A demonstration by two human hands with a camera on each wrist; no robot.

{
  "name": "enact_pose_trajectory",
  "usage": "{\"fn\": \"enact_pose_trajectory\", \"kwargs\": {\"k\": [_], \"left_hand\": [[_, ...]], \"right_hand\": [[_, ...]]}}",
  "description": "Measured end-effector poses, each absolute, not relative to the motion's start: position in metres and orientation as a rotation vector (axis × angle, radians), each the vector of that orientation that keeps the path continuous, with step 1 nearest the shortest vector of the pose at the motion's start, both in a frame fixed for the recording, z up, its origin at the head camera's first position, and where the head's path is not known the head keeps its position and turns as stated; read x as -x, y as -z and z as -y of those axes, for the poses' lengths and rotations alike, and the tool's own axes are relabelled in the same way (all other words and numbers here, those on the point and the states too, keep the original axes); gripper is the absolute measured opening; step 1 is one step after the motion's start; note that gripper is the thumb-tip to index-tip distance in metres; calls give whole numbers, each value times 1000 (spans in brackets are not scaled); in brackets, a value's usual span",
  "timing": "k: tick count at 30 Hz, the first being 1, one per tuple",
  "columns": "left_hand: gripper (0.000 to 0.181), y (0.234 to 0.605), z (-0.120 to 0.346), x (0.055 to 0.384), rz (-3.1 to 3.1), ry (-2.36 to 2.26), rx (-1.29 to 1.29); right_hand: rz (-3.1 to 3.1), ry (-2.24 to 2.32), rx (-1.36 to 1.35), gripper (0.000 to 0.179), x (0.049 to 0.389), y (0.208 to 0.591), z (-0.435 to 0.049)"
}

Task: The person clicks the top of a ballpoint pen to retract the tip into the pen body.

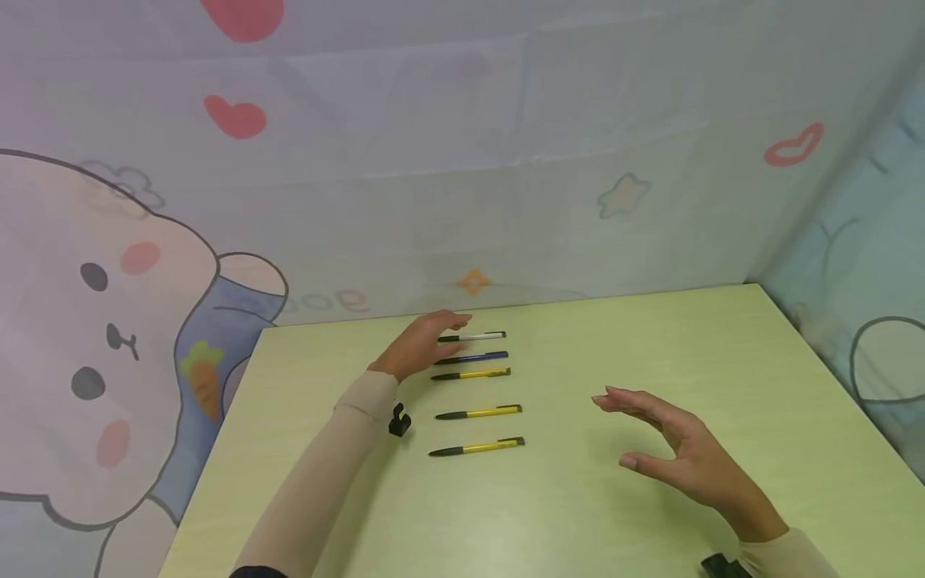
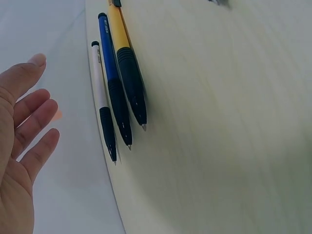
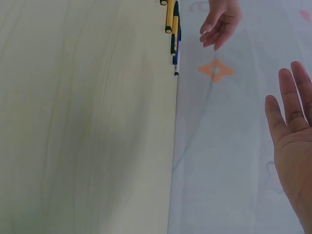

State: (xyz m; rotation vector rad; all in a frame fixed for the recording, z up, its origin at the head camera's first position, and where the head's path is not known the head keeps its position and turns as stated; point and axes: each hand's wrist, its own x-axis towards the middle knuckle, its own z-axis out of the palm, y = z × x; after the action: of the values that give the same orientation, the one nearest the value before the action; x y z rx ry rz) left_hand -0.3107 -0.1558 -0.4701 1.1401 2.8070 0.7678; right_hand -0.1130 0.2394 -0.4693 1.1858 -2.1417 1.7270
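Note:
My left hand (image 1: 422,345) hovers over the far left of the table by the grip ends of a white pen (image 1: 477,337) and a blue pen (image 1: 484,356). In the left wrist view its fingers are loosely bent, with nothing held and a gap between them and the white pen (image 2: 99,80). Three yellow pens with dark grips lie nearer to me in the same column: the upper (image 1: 477,374), the middle (image 1: 484,413) and the lowest (image 1: 480,447). Apart from them on the right, my right hand (image 1: 690,453) is raised, fingers extended and thumb spread, holding nothing.
The pens lie roughly parallel on a pale yellow-green table (image 1: 650,345). Behind its far edge hangs a printed cloth (image 1: 448,217) with hearts and a cartoon animal. Another cloth (image 1: 867,265) stands along the right side. A black clip (image 1: 399,421) shows beside the left sleeve.

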Motion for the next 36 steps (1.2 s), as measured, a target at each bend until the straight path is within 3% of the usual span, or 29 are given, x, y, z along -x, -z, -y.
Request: {"fn": "enact_pose_trajectory", "kwargs": {"k": [36], "left_hand": [[52,473,147,341,-2634,-444,-1204]], "right_hand": [[2137,-1721,-1209,80,111,470,-236]]}}
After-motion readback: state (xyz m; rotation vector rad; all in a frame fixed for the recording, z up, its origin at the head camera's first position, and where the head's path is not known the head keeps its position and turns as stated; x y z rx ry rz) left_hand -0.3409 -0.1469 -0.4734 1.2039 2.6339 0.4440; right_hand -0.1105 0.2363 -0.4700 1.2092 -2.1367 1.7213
